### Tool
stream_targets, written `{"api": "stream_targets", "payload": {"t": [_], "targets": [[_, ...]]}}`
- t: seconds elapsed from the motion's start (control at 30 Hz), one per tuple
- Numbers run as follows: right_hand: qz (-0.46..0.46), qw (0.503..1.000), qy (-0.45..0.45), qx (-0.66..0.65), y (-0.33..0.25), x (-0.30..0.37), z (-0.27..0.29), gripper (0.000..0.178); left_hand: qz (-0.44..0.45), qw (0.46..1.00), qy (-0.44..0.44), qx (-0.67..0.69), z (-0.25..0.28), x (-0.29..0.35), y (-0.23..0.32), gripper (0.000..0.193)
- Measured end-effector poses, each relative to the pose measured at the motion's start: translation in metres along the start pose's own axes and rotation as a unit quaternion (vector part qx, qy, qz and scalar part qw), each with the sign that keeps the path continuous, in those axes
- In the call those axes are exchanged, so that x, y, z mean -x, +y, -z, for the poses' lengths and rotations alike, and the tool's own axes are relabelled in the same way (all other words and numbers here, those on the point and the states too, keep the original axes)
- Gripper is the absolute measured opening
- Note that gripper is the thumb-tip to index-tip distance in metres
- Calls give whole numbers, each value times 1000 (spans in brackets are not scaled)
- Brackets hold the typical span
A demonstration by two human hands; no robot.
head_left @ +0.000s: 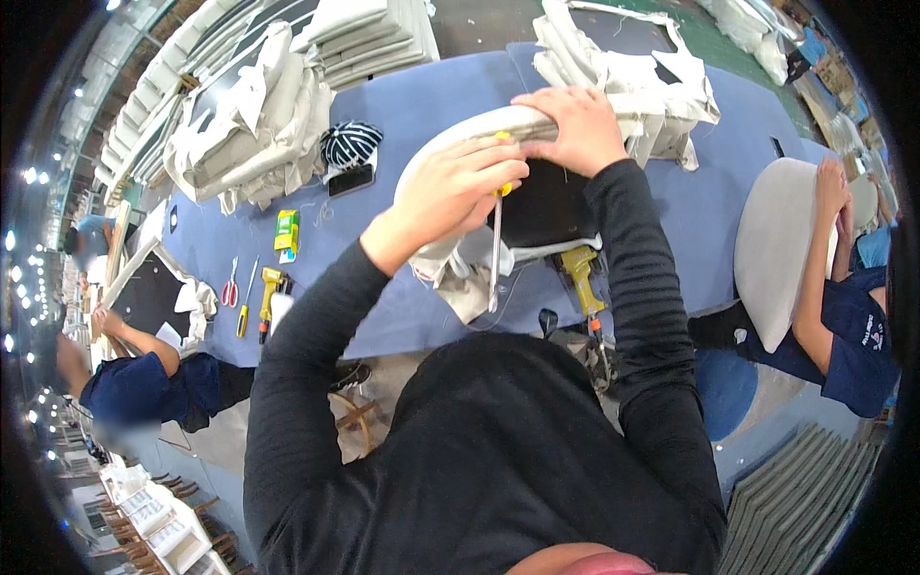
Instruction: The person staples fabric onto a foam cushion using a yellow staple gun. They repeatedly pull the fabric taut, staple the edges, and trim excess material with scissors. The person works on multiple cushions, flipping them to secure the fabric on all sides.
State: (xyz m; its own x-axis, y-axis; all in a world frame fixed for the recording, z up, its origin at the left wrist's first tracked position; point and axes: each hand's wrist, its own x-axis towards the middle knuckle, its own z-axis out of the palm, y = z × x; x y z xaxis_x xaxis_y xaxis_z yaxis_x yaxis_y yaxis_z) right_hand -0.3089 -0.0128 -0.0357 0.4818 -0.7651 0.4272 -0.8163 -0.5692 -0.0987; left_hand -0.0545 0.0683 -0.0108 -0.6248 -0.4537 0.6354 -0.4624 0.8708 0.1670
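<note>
In front of me on the blue table lies a cream upholstered panel [479,126] with a black underside and loose fabric at its near edge. My left hand [458,182] is closed over a screwdriver [495,244] with a yellow handle. Its metal shaft points back toward me across the panel. At the far rim, my right hand [580,131] grips the padded edge, fingers over the top and thumb on the near side. The two hands almost touch. Near my right forearm, a yellow staple gun [580,276] lies at the table's front edge.
To the left lie a second staple gun [269,287], another screwdriver [243,311], red-handled scissors [230,292] and a green-yellow box [287,230]. A phone [352,181] and striped cap [352,146] lie by piled cream covers [264,134]. People work on both sides; one holds a panel [781,240].
</note>
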Motion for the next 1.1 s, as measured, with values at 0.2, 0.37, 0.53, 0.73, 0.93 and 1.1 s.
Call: {"api": "stream_targets", "payload": {"t": [0.2,0.37,0.53,0.73,0.93,1.1], "targets": [[-13,999,40,-8,-28,25,15,67,382,821,329,266,23,98,-31,27],[77,993,89,-25,-83,15,18,67,582,812,35,24,-85,344,-118,33],[124,986,100,-53,-110,4,5,65,569,679,190,423,-136,414,-90,55],[71,988,130,-51,-92,26,-4,61,599,467,229,608,-56,213,-79,66],[-72,778,132,-610,-128,40,58,55,287,937,-1,199,15,55,-3,93],[165,823,137,-526,-125,96,203,40,308,951,4,6,-18,30,0,66]]}}
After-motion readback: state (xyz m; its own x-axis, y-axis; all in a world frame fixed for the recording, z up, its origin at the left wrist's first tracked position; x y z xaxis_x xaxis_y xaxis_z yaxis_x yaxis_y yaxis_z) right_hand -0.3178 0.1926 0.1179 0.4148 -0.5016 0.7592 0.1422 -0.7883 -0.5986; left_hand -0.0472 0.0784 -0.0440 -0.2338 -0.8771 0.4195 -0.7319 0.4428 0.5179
